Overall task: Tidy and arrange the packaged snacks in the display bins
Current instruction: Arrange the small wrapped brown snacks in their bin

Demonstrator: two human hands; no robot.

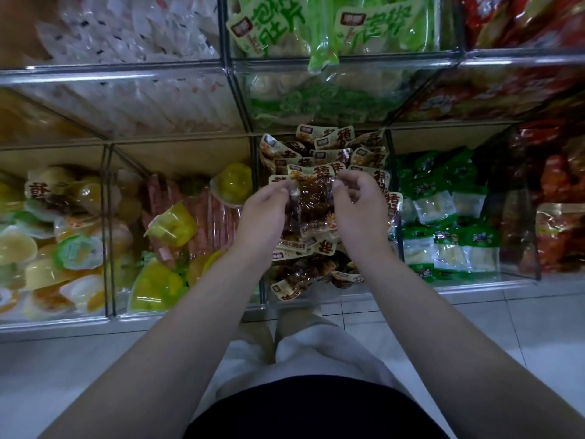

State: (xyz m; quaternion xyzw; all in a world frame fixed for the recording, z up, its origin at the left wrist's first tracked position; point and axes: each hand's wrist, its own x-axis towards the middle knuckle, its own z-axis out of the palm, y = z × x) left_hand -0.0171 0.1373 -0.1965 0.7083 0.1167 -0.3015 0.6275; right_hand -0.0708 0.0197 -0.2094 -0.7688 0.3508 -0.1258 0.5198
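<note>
A clear-fronted snack packet (311, 201) with brown contents and a cream header is held over the middle lower bin (262, 280). My left hand (262, 213) pinches its left edge and my right hand (359, 204) pinches its right edge, fingers curled. Beneath and behind it lie several packets of the same brown snack (329, 150), some upright at the back and others loose near the front (297, 274). My hands hide the packets directly below them.
Clear acrylic bins stand in two rows. Jelly cups (72, 251) fill the left bins, with pink sausage sticks (215, 217) among them. Green-and-white packets (449, 217) lie to the right, red packets (557, 198) beyond. Upper bins hold white packets (133, 30) and green packets (332, 30). Tiled floor (474, 315) lies below.
</note>
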